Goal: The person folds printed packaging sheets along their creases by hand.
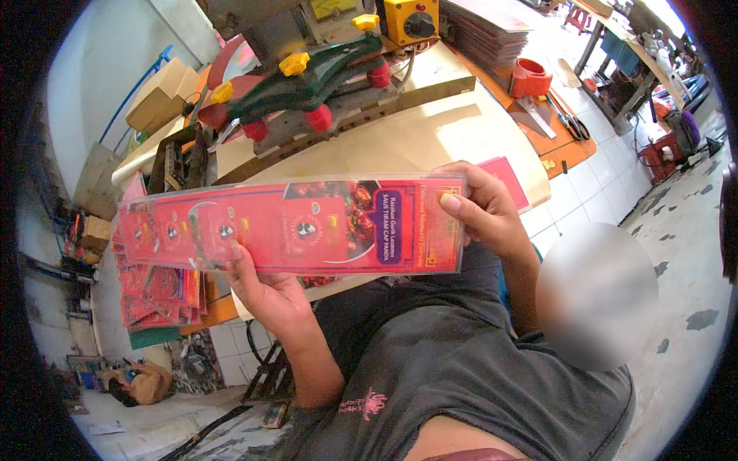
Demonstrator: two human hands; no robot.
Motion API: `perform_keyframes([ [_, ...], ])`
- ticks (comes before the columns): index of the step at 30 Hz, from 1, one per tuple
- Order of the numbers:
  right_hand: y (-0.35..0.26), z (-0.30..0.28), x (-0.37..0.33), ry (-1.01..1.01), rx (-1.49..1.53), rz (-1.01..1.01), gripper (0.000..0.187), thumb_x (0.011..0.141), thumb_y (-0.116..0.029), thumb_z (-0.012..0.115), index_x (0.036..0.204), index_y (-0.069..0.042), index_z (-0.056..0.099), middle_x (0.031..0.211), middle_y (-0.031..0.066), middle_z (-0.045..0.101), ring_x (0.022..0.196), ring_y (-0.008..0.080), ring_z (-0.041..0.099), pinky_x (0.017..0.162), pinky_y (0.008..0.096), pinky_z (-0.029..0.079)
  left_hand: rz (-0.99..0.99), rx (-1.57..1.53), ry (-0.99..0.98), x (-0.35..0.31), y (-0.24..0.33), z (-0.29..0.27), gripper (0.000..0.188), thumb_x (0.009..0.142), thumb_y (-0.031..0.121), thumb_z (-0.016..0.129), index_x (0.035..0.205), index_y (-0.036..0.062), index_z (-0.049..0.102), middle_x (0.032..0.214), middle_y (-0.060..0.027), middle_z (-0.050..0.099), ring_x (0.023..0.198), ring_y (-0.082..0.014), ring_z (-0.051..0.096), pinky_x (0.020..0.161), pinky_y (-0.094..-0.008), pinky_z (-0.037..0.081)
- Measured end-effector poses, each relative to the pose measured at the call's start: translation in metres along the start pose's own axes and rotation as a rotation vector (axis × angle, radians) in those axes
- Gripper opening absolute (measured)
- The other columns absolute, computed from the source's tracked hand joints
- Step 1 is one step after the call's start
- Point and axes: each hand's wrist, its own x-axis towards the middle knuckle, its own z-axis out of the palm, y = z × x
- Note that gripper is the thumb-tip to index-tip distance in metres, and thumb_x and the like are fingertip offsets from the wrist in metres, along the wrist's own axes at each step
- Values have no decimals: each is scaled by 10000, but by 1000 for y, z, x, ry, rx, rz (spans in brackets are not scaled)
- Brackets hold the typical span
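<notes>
Both my hands hold a long red printed strip (pixel 307 230) that looks encased in clear plastic, stretched level in front of my lap. My left hand (pixel 269 296) grips its lower edge left of the middle, thumb on the face and fingers behind. At the right end, my right hand (pixel 484 207) pinches it between thumb and fingers. Below its left end lies a pile of similar red printed pieces (pixel 157 296), partly covered by the strip. Another flat red piece (pixel 505 183) shows beyond my right hand.
Beyond the strip stands a machine with a dark green arm (pixel 307 84), yellow knobs and red feet. A yellow control box (pixel 411 21) sits behind it. Farther right are a red tape roll (pixel 530 78), scissors (pixel 569 119) and stacked brown sheets (pixel 480 34). Another person (pixel 146 384) is at lower left.
</notes>
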Motion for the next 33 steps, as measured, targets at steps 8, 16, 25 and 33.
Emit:
perform_keyframes([
  [8,-3,14,2,40,254,-22,429,923,-161,603,1283,72,578,1182,175,679,1045,192,672,935,332,531,-103,-3,0,-8,-5,3,283,969,68,621,1244,72,552,1164,-45,650,1052,-131,644,945,-338,554],
  [16,0,13,4,51,163,3,397,901,-162,613,1227,64,615,1146,164,691,1018,185,674,918,314,527,-126,-41,-53,-6,-6,-1,277,973,47,606,1244,76,553,1137,-38,649,1032,-125,647,887,-319,573],
  [25,7,14,4,178,276,70,511,872,-288,660,1229,74,608,1163,167,674,1051,209,657,925,318,511,-175,-36,-39,-6,-11,4,277,966,42,617,1233,94,564,1126,-39,657,1002,-140,665,842,-312,585],
  [33,13,-24,-18,340,61,14,389,945,-238,622,1191,62,655,1157,143,689,1050,203,650,961,326,484,-244,-15,-36,12,7,-6,199,978,133,629,1165,77,592,1046,-35,689,913,-143,688,749,-290,603],
])
